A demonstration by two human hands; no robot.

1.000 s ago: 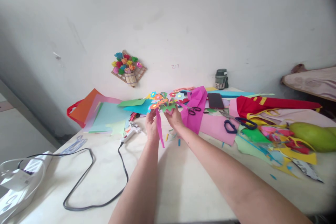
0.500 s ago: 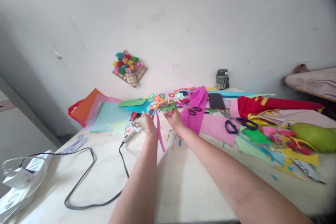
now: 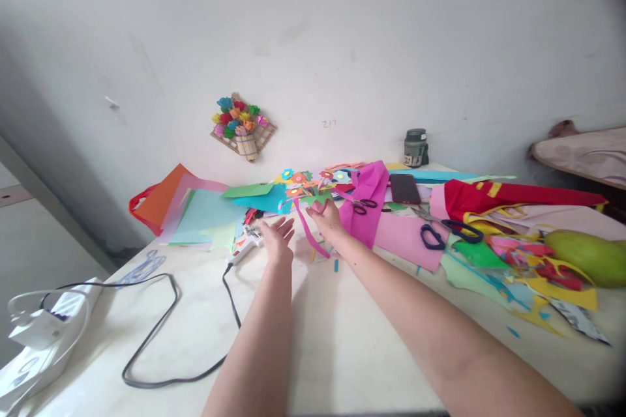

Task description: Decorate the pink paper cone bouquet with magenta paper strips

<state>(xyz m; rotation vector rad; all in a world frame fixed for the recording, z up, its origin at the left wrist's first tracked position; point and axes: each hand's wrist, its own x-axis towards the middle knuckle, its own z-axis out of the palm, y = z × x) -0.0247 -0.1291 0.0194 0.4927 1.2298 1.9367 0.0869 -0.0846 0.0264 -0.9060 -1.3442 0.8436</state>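
My right hand (image 3: 325,219) is closed around the lower part of a paper flower bouquet (image 3: 298,177), which has green leaves and blooms in orange, blue, red and pale blue. From the bouquet a magenta paper strip (image 3: 308,234) curls down towards the table. My left hand (image 3: 276,238) is off the bouquet, its fingers apart and nothing in it. Just left of that hand lies a white glue gun (image 3: 245,246) with a black cord. Behind the right hand, small dark-handled scissors (image 3: 362,206) rest on a magenta sheet (image 3: 375,182).
Coloured paper sheets (image 3: 203,208) lie at the back left. On the right are larger scissors (image 3: 460,230), paper scraps, a green fruit (image 3: 587,258), a phone (image 3: 405,189) and a dark jar (image 3: 415,148). A power strip (image 3: 63,319) occupies the left edge. A flower ornament (image 3: 244,127) hangs on the wall.
My left hand has come away from the bouquet and moved left and nearer, opening out. The magenta strip has swung to the right. My right hand keeps its hold.
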